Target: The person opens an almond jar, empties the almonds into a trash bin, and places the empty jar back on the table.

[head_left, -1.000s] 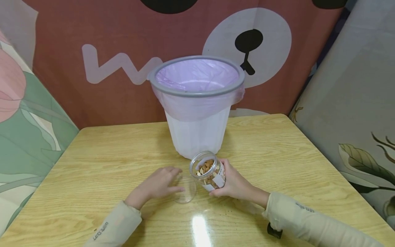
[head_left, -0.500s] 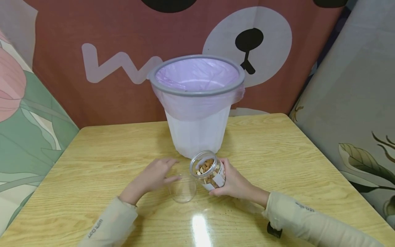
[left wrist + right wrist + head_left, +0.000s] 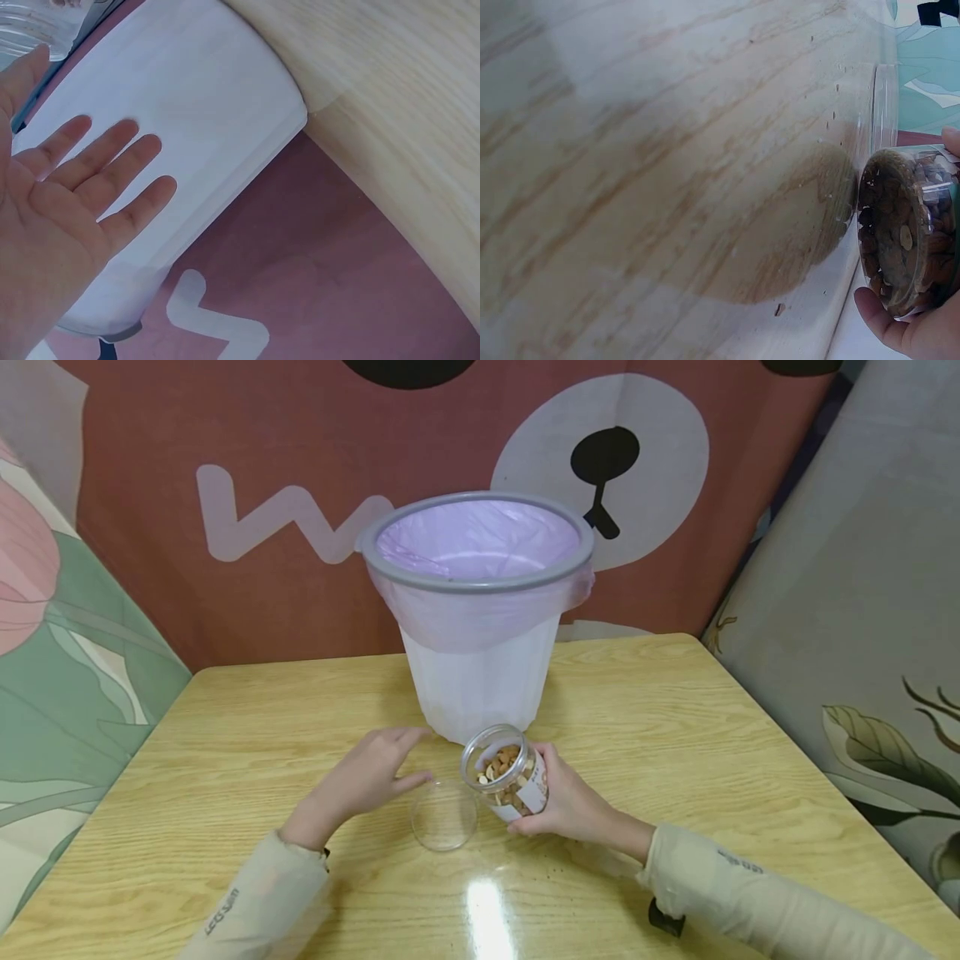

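A clear jar of nuts [image 3: 517,785] with a white label tilts to the left, its mouth uncovered. My right hand [image 3: 566,802] grips it round the side; in the right wrist view the thumb and fingers press the jar [image 3: 900,232], nuts showing through its base. On the table lies a clear round lid [image 3: 444,817], just left of the jar. My left hand [image 3: 369,777] is beside that lid, the thumb tip near its far edge; whether they touch I cannot tell. In the left wrist view the left hand [image 3: 64,195] shows a bare palm with spread fingers.
A white bin [image 3: 480,681] with a grey rim and a purple liner stands behind the hands, close to the jar. Small crumbs lie on the wooden table [image 3: 660,735]. A printed cloth [image 3: 285,593] hangs behind the table.
My left hand has drawn back to the left and away from me, off the lid, which has shifted slightly left. The right hand and jar have stayed in place.
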`<state>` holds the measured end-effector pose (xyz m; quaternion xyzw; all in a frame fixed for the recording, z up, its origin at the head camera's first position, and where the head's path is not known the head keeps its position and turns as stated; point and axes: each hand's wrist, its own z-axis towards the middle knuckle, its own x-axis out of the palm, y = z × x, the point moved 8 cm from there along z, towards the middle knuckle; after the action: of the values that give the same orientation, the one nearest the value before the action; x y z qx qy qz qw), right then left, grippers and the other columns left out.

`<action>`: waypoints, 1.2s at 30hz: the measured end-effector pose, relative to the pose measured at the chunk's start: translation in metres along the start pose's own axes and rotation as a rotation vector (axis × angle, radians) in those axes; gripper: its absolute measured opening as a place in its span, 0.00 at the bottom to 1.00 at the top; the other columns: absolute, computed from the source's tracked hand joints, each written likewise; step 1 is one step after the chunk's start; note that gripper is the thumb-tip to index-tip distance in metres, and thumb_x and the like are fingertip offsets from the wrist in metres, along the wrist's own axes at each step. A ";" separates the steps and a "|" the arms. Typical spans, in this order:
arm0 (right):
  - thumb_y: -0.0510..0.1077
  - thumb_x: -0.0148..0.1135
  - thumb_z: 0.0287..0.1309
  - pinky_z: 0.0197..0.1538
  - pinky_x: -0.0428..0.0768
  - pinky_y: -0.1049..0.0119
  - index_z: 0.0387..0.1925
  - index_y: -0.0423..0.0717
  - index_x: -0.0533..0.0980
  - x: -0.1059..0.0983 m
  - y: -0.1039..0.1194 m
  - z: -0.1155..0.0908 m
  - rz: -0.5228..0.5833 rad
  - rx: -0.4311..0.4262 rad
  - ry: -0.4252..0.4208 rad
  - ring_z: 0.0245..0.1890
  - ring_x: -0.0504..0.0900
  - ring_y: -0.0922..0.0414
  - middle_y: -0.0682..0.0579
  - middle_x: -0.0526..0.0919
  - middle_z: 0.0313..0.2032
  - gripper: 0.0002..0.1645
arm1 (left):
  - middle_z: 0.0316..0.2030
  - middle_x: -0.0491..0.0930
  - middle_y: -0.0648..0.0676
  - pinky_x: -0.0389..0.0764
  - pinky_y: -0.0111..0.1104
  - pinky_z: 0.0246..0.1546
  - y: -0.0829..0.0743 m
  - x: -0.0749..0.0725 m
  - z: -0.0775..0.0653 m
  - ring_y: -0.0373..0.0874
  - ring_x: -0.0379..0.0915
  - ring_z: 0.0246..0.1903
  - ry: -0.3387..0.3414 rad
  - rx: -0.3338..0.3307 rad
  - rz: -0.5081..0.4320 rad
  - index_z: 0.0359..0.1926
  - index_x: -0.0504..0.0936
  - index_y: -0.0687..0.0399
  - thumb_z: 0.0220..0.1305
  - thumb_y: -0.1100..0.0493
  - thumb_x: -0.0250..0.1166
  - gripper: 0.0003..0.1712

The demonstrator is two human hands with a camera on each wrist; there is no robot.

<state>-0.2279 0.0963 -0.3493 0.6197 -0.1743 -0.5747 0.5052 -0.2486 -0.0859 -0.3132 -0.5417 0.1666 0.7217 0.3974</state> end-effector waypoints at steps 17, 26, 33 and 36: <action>0.35 0.75 0.28 0.46 0.70 0.57 0.57 0.32 0.53 0.000 0.000 0.000 0.018 0.001 0.002 0.44 0.72 0.51 0.43 0.69 0.51 0.54 | 0.51 0.70 0.66 0.66 0.49 0.49 -0.005 -0.024 0.005 0.58 0.66 0.51 -0.128 0.018 0.056 0.54 0.68 0.67 0.54 0.57 0.64 0.29; 0.35 0.76 0.28 0.45 0.70 0.57 0.57 0.32 0.54 -0.001 0.000 0.000 0.030 0.012 0.001 0.44 0.72 0.51 0.43 0.70 0.50 0.53 | 0.45 0.75 0.64 0.70 0.47 0.44 -0.013 -0.044 0.008 0.56 0.70 0.47 -0.271 0.103 0.063 0.47 0.73 0.68 0.51 0.63 0.65 0.22; 0.35 0.75 0.28 0.45 0.70 0.58 0.56 0.31 0.54 0.001 -0.002 0.000 0.023 0.008 0.006 0.44 0.72 0.51 0.43 0.70 0.50 0.53 | 0.44 0.76 0.62 0.70 0.47 0.44 -0.016 -0.058 0.008 0.54 0.71 0.45 -0.363 0.110 0.067 0.44 0.76 0.67 0.51 0.65 0.64 0.17; 0.37 0.76 0.27 0.45 0.70 0.58 0.57 0.32 0.54 0.002 -0.012 0.002 0.019 0.003 0.002 0.44 0.72 0.51 0.43 0.70 0.50 0.55 | 0.43 0.76 0.62 0.69 0.46 0.46 -0.016 -0.062 0.008 0.55 0.71 0.45 -0.395 0.118 0.069 0.43 0.76 0.67 0.51 0.65 0.63 0.16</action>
<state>-0.2336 0.0990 -0.3603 0.6193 -0.1805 -0.5689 0.5101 -0.2355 -0.0945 -0.2509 -0.3595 0.1457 0.8161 0.4285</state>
